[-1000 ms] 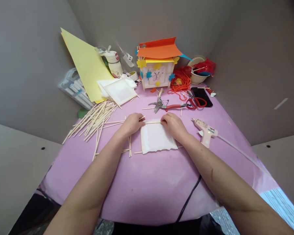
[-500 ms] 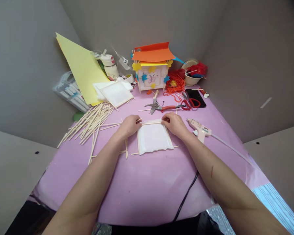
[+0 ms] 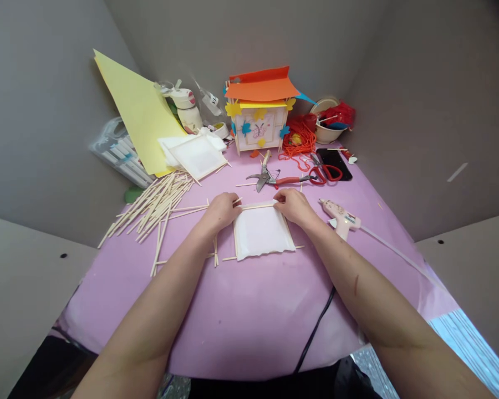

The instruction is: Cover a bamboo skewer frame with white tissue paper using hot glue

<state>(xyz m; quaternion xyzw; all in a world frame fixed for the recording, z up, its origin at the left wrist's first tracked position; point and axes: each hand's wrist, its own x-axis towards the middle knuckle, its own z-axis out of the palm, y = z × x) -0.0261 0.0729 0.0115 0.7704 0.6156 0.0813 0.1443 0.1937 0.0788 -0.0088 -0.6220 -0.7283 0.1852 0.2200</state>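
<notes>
A white sheet on a thin wooden stick frame [image 3: 264,230] lies flat on the purple table in front of me. My left hand [image 3: 223,210] pinches its far left corner, where a stick end pokes out past the fingers. At the far right corner, my right hand [image 3: 293,205] has its fingers closed on the same frame. A wooden stick [image 3: 258,207] runs along the far edge between both hands. Left of my left hand, an open frame of bare sticks [image 3: 215,252] is partly covered by my forearm. The fingertips are partly hidden.
Pruning shears [image 3: 266,178], red-handled scissors [image 3: 327,173] and a phone [image 3: 340,164] lie beyond my hands. A glue gun [image 3: 341,215] rests at right, its cable trailing forward. Loose sticks [image 3: 153,205] pile up at left. An orange-roofed paper house [image 3: 258,113] stands at the back.
The camera view has shifted slightly, moving the whole scene in the picture. Both hands stay at the frame's far corners, with hardly any movement against it.
</notes>
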